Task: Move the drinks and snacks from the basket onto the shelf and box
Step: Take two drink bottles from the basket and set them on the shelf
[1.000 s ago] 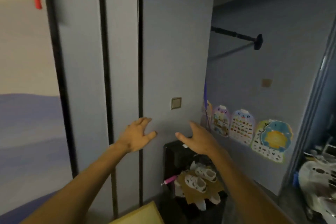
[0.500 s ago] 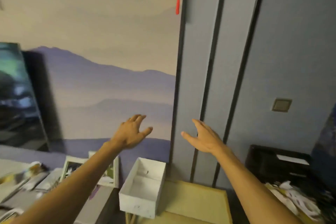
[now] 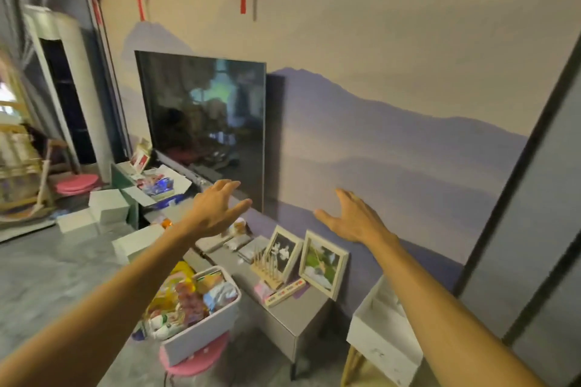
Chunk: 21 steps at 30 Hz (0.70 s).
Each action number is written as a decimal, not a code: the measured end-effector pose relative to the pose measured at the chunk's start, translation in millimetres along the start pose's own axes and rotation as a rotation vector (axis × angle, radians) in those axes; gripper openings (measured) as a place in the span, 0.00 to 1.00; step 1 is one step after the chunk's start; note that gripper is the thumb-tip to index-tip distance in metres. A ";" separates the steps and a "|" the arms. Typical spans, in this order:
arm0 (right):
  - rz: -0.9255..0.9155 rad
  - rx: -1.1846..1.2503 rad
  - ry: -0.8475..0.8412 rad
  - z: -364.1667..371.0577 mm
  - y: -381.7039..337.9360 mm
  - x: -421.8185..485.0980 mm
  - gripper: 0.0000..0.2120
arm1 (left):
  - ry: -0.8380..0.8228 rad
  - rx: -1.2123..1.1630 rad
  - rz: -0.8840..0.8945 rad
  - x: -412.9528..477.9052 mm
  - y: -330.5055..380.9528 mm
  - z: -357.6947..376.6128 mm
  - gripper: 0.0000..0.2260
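A white basket (image 3: 201, 336) full of snack packets and drink bottles stands on a pink stool (image 3: 195, 361) low in the middle. To its right runs a low grey shelf unit (image 3: 283, 314) along the wall. An empty white box (image 3: 382, 330) sits at the lower right on a wooden table. My left hand (image 3: 217, 207) and my right hand (image 3: 352, 217) are both stretched out in the air, high above the basket and shelf, fingers spread, holding nothing.
A large television (image 3: 204, 122) leans on the wall above the shelf. Two framed photos (image 3: 301, 258), a wooden peg rack (image 3: 267, 270) and small packets lie on the shelf. White boxes (image 3: 107, 207) and another pink stool (image 3: 77, 182) stand on the floor at left.
The view has swung left, from the grey wall panels to the television, shelf and basket. Both hands stay raised and open, holding nothing.
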State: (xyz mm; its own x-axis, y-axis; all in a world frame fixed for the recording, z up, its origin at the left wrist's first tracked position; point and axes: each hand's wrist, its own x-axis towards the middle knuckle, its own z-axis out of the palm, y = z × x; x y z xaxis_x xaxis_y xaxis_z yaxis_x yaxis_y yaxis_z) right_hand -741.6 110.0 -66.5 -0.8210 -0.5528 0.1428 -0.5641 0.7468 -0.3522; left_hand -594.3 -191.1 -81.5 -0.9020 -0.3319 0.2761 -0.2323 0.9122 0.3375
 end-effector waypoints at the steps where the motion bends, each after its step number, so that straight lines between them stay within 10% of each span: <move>1: -0.015 0.006 -0.014 12.4 -16.3 9.8 0.48 | -0.006 0.002 -0.035 -5.2 -21.8 -5.0 0.37; 21: -0.479 0.037 -0.473 298.4 -211.2 267.9 0.41 | 0.000 -0.039 -0.704 -15.3 -316.3 111.3 0.38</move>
State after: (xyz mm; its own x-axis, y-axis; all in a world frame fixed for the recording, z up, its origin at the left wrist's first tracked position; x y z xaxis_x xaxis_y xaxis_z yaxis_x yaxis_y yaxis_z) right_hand -816.2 -306.1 -229.9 -0.3494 -0.9284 -0.1263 -0.8461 0.3705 -0.3831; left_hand -547.5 -447.8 -292.6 -0.5418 -0.8403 -0.0196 -0.7477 0.4711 0.4679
